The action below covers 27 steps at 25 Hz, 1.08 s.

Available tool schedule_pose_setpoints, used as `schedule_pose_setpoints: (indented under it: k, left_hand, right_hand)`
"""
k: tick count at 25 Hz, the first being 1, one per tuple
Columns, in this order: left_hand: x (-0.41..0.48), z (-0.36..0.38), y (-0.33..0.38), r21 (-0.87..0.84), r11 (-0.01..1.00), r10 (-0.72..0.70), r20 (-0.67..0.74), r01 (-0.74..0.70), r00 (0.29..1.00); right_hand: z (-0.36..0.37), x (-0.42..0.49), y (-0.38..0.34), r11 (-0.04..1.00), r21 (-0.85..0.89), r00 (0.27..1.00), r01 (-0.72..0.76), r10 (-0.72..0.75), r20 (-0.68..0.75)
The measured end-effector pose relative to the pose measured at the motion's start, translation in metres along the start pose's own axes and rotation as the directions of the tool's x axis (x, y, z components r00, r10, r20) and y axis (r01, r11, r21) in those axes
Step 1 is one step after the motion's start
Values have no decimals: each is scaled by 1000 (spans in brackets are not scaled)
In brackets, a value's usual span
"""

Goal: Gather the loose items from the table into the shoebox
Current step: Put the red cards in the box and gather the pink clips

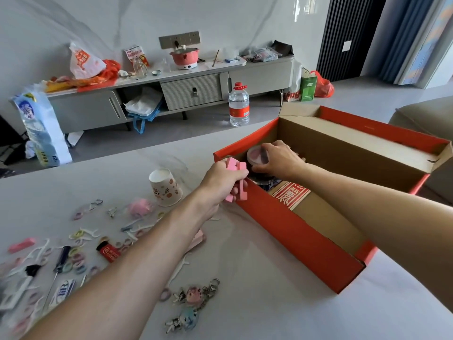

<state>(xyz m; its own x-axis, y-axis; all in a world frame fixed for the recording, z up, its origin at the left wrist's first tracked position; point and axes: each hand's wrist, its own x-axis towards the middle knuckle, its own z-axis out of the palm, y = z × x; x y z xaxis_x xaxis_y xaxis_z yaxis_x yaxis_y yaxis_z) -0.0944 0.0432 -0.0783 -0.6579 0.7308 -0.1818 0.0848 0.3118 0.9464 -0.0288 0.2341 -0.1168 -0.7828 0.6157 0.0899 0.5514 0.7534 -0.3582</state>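
The left hand (pixel 221 182) gripping pink foam blocks (pixel 239 168) and the right hand (pixel 277 159) clutching a round pink-lidded jar (pixel 256 155) are filling the red cardboard shoebox (pixel 294 234), while most small trinkets (pixel 78 256) are waiting at eight o'clock.

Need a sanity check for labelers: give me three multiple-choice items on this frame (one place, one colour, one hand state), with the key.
1. Against the shoebox, the paper cup stands:
A) inside it
B) on the table, to its left
C) on its far flap

2. The blocks in the left hand are:
A) pink
B) black
C) green

3. The right hand is:
A) flat on the table
B) hanging idle
C) gripping a round jar inside the box

Key:
1 B, the cup sits on the tabletop outside the red wall.
2 A, both pieces it holds are pink.
3 C, the hand curls round the pink-lidded jar within the box walls.
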Motion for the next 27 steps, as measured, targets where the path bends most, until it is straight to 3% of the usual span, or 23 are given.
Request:
schedule_pose_setpoints:
  k: [3,6,8,10,12,19,27]
  left_hand:
    - [-8,-3,0,-60,998,3,19,-2,1000]
    - [-17,-8,-1,31,999,40,-16,-39,999]
    - [-28,-13,0,-28,1000,13,-55,-14,998]
    - [-45,-16,0,-174,982,-87,-71,73,994]
    - [-68,-19,-1,-299,939,-187,-30,170,982]
    - [-134,-57,-1,-469,847,-266,35,251,963]
    - [-109,-88,-19,-580,746,-298,149,328,943]
  right_hand:
    - [-18,-16,-11,999,32,1000,10,-10,3]
    - [-46,-59,-28,988,142,997,54,-45,-63]
    - [-63,-107,-38,995,14,985,99,-100,141]
    - [-71,-155,-39,960,-225,930,168,-79,359]
    - [-69,-180,-38,915,-343,910,212,-57,410]
    - [-47,-216,-100,964,-127,878,234,-153,453]
    - [-21,-204,-133,996,-8,737,86,-59,674]
